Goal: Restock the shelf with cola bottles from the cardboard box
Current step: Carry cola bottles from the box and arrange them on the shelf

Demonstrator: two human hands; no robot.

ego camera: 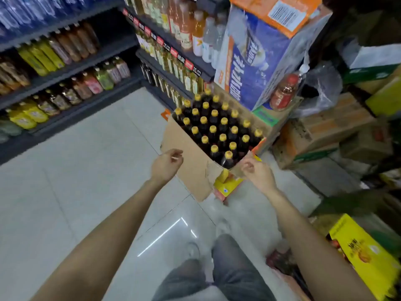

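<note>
An open cardboard box stands on the floor ahead of me, packed with several dark cola bottles with yellow caps, all upright. My left hand hovers at the box's near-left flap with loosely curled fingers and holds nothing. At the near-right corner, my right hand has its fingers curled at the torn flap edge; whether it grips the flap is unclear. The shelf on the left carries rows of drink bottles.
A second shelf with price tags and bottles runs behind the box. Stacked cartons and boxes crowd the right side. A yellow carton lies near my right arm. Pale tiled floor spreads to the left. My legs are below.
</note>
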